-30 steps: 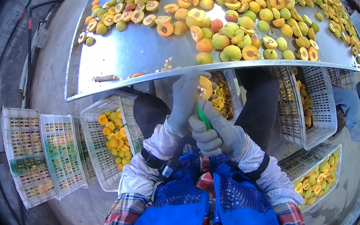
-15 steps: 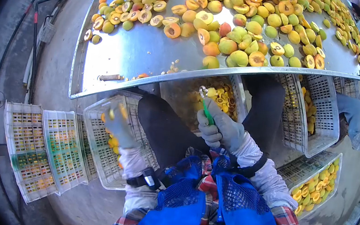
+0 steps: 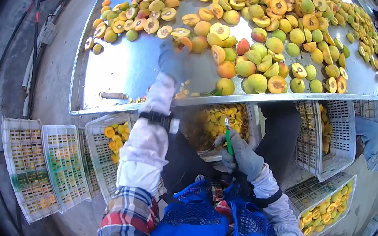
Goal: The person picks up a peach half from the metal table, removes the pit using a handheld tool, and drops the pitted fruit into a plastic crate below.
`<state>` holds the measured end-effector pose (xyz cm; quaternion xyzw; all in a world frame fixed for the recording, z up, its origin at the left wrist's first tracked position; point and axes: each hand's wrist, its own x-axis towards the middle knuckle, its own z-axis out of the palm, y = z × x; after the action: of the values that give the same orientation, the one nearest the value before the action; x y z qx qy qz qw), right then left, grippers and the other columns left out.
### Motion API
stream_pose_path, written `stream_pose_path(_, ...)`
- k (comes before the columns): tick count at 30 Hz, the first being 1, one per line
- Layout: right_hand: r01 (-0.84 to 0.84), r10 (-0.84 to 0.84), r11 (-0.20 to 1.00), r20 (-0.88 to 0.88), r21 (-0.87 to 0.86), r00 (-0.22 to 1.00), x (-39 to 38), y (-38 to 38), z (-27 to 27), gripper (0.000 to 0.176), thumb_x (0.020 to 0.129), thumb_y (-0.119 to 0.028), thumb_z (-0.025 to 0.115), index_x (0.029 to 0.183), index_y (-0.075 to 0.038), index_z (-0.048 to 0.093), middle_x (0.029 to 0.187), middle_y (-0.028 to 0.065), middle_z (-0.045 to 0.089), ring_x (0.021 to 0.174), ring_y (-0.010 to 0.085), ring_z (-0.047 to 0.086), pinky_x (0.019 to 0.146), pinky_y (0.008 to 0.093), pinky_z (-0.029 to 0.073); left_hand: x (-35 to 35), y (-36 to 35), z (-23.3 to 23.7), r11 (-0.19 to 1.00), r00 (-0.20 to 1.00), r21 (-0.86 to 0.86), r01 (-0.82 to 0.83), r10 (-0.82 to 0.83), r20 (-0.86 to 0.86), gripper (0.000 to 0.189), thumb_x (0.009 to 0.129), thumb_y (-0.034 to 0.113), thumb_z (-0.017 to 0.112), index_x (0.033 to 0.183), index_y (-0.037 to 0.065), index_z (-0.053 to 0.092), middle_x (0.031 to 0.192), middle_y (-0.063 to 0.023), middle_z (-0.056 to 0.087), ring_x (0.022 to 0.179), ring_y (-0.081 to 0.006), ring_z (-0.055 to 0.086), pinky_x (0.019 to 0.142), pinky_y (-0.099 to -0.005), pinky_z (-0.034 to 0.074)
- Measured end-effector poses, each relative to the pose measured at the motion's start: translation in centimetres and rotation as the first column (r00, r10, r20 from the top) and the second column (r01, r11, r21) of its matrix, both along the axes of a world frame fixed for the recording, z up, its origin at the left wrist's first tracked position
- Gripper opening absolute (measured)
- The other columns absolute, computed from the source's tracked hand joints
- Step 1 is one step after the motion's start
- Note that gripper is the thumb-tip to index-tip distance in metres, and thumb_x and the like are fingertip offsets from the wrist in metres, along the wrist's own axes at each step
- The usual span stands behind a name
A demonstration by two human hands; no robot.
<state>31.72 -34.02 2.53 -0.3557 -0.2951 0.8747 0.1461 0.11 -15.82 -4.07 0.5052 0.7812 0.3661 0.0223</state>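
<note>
My right hand, in a grey glove, is closed around a green-handled pitting spoon, its small metal tip pointing up. It hovers in front of a bin of cut fruit pieces below the table edge. Out over the metal table, my gloved left hand is smeared by motion, so its fingers cannot be made out. Close to its fingertips lies a halved peach. More peaches, many cut open with pits showing, spread across the tabletop.
A white crate with peach halves stands at my left, beside other crates. Another crate of halves is at my right, near an upright crate. A short wooden stick lies by the table's raised rim.
My left hand has moved from over the left crate up and forward to the fruit on the table. My right hand has lowered slightly, still holding the pitting spoon.
</note>
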Motion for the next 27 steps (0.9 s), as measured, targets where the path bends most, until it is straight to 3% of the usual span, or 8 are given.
stream_pose_path(5, -0.060, 0.035, 0.959, 0.097, 0.277, 0.995, -0.4, 1.0, -1.1, 0.044, 0.104, -0.045, 0.039, 0.110, -0.006, 0.056, 0.063, -0.0022, 0.042, 0.051, 0.0057, 0.041, 0.048, 0.0217, 0.039, 2.0, -0.2, 1.2, 0.989, 0.988, -0.143, 0.023, -0.001, 0.154, 0.053, 0.072, 0.029, 0.082, 0.109, 0.003, 0.054, 0.110, -0.0168, 0.064, 0.085, -0.0324, 0.067, 0.080, -0.0384, 0.054)
stream_pose_path(7, -0.030, -0.013, 0.937, 0.122, 0.348, 0.992, -1.6, 1.2, -1.4, 0.033, 0.105, -0.034, 0.042, 0.109, -0.006, 0.057, 0.067, -0.0027, 0.046, 0.053, 0.0049, 0.043, 0.049, 0.0204, 0.040, 3.2, -3.4, 2.7, 0.987, 0.757, -0.116, 0.112, -0.009, 0.654, 0.048, 0.078, 0.024, 0.077, 0.115, 0.003, 0.054, 0.109, -0.0126, 0.064, 0.085, -0.0284, 0.067, 0.078, -0.0369, 0.055)
stream_pose_path(9, -0.038, -0.009, 0.948, 0.147, 0.315, 0.989, -2.3, 1.7, 1.6, 0.020, 0.104, -0.021, 0.045, 0.108, -0.006, 0.058, 0.071, -0.0044, 0.050, 0.055, 0.0037, 0.045, 0.049, 0.0191, 0.041, 5.4, -7.3, 4.9, 0.985, 0.430, 0.036, 0.170, -0.107, 0.897, 0.045, 0.085, 0.020, 0.071, 0.122, 0.003, 0.053, 0.108, -0.0094, 0.063, 0.087, -0.0248, 0.066, 0.077, -0.0355, 0.056)
stream_pose_path(11, 0.021, -0.050, 0.948, 0.085, 0.319, 0.995, -3.3, 1.7, 1.9, 0.021, 0.103, -0.023, 0.046, 0.109, -0.006, 0.057, 0.071, -0.0044, 0.050, 0.055, 0.0037, 0.045, 0.048, 0.0198, 0.041, 8.1, -11.5, 6.9, 0.947, 0.172, 0.279, 0.159, -0.305, 0.937, 0.042, 0.091, 0.016, 0.064, 0.128, 0.003, 0.051, 0.106, -0.0072, 0.061, 0.090, -0.0218, 0.065, 0.076, -0.0341, 0.057)
stream_pose_path(15, 0.080, -0.112, 0.920, 0.060, 0.384, 0.992, -4.6, 0.3, 2.5, 0.028, 0.100, -0.036, 0.056, 0.104, -0.008, 0.058, 0.066, -0.0049, 0.049, 0.052, 0.0039, 0.041, 0.045, 0.0231, 0.035, 10.9, -16.4, 9.6, 0.935, 0.033, 0.251, 0.252, -0.267, 0.963, 0.041, 0.097, 0.023, 0.060, 0.129, 0.000, 0.049, 0.110, -0.0137, 0.062, 0.100, -0.0266, 0.065, 0.081, -0.0392, 0.058)
stream_pose_path(18, 0.120, -0.154, 0.903, 0.050, 0.413, 0.987, -4.5, -1.0, 2.7, 0.029, 0.100, -0.036, 0.055, 0.102, -0.008, 0.058, 0.066, -0.0048, 0.049, 0.051, 0.0044, 0.042, 0.045, 0.0230, 0.035, 12.9, -18.6, 11.2, 0.950, -0.299, 0.290, 0.115, -0.245, 0.922, 0.035, 0.097, 0.026, 0.053, 0.119, -0.001, 0.053, 0.106, -0.0154, 0.064, 0.091, -0.0241, 0.065, 0.080, -0.0339, 0.055)
stream_pose_path(22, 0.169, -0.195, 0.919, 0.037, 0.356, 0.980, -3.8, -2.6, 4.3, 0.031, 0.100, -0.039, 0.055, 0.100, -0.008, 0.059, 0.064, -0.0052, 0.049, 0.050, 0.0052, 0.043, 0.045, 0.0233, 0.034, 13.0, -19.4, 11.8, 0.902, -0.267, 0.358, 0.243, -0.292, 0.918, 0.047, 0.098, 0.042, 0.055, 0.118, -0.001, 0.054, 0.108, -0.0184, 0.063, 0.097, -0.0295, 0.067, 0.086, -0.0428, 0.058)
stream_pose_path(27, 0.277, -0.279, 0.889, -0.047, 0.364, 0.959, -4.4, -4.0, 4.5, 0.038, 0.101, -0.046, 0.049, 0.095, -0.009, 0.057, 0.059, -0.0037, 0.048, 0.045, 0.0058, 0.042, 0.040, 0.0232, 0.034, 14.0, -20.5, 12.7, 0.884, -0.019, 0.390, 0.258, -0.399, 0.917, 0.049, 0.100, 0.044, 0.050, 0.118, -0.002, 0.055, 0.105, -0.0163, 0.064, 0.097, -0.0271, 0.067, 0.084, -0.0395, 0.058)
